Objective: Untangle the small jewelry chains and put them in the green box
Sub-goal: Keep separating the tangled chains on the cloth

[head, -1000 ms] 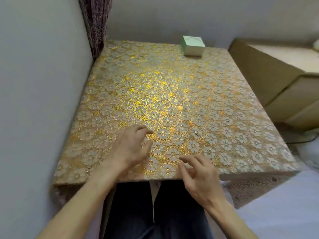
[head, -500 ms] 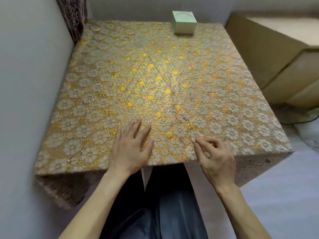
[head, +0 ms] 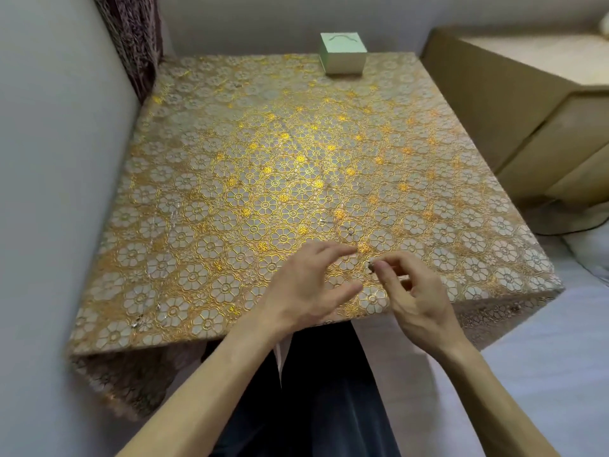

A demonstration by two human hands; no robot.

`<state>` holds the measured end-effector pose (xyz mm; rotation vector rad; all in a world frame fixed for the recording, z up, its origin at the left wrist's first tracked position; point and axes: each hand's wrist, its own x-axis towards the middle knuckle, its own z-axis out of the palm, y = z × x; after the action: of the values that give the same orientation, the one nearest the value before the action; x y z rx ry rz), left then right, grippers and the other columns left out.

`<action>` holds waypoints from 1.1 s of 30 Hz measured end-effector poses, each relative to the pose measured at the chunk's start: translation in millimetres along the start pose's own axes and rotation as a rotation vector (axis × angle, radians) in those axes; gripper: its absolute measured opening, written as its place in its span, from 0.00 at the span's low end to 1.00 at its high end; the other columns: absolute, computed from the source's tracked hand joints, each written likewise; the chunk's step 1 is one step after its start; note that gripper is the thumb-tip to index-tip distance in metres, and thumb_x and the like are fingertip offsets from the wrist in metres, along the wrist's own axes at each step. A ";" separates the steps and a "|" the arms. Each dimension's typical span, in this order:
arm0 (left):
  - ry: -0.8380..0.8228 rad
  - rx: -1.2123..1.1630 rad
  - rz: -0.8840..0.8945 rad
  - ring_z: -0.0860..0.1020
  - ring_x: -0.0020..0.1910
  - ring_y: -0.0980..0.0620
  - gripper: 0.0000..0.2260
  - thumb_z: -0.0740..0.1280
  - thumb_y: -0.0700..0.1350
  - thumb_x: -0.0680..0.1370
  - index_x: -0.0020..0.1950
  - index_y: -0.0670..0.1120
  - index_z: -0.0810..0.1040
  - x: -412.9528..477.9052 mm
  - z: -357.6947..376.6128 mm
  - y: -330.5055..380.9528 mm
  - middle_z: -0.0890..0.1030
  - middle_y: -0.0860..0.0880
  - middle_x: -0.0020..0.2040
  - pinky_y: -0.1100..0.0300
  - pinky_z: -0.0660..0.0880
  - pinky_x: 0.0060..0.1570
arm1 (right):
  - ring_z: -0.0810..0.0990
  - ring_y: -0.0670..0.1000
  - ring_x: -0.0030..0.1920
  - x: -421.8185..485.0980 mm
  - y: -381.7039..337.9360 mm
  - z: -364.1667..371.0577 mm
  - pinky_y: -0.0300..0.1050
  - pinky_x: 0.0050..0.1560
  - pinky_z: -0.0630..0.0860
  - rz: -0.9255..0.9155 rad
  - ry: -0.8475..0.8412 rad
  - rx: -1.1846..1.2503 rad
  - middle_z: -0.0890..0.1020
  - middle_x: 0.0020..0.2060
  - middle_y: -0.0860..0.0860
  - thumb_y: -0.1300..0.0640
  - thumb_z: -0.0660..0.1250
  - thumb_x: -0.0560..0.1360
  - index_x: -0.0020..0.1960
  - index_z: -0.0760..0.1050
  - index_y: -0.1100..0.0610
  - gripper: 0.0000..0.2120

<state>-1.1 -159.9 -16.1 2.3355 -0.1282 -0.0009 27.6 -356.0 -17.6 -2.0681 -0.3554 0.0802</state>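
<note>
At the edge of the surface [head: 230, 179], our right hand [head: 412, 291] pinches a fine chain [head: 370, 267], likely limp and snag-prone; our left hand [head: 306, 285] hovers, fingers loose.

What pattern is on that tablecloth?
Repeating pale flowers outlined in shiny gold cover the tablecloth, seen clearly in the head view.

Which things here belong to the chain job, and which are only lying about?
For the job: green box; thin chain on the cloth; small dark bit, pinched by the right hand; left hand.
Lying about: floral tablecloth; curtain; wooden cabinet.
</note>
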 end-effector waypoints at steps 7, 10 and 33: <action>-0.001 -0.469 -0.168 0.82 0.49 0.59 0.07 0.72 0.52 0.78 0.49 0.50 0.84 11.7 -24.7 16.6 0.85 0.53 0.46 0.60 0.79 0.50 | 0.80 0.48 0.39 19.4 -38.3 -11.8 0.39 0.37 0.74 0.105 -0.031 0.359 0.85 0.45 0.50 0.57 0.59 0.84 0.52 0.75 0.60 0.09; -0.026 -0.580 -0.180 0.83 0.52 0.50 0.09 0.72 0.53 0.77 0.49 0.48 0.84 6.1 -42.8 13.3 0.86 0.48 0.50 0.53 0.79 0.56 | 0.78 0.47 0.38 26.4 -53.0 -6.8 0.40 0.36 0.73 0.120 -0.062 0.424 0.84 0.38 0.49 0.58 0.60 0.83 0.51 0.76 0.61 0.09; 0.065 -0.377 -0.290 0.70 0.34 0.58 0.07 0.71 0.53 0.79 0.46 0.51 0.84 -18.3 -75.5 -40.6 0.76 0.55 0.36 0.67 0.67 0.36 | 0.79 0.39 0.37 43.5 -23.1 20.1 0.34 0.38 0.72 0.001 -0.105 0.027 0.84 0.38 0.43 0.53 0.63 0.82 0.48 0.77 0.51 0.06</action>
<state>-12.5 -76.0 6.5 1.9555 0.2266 -0.0857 60.0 -316.1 -4.0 -2.0419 -0.4156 0.1931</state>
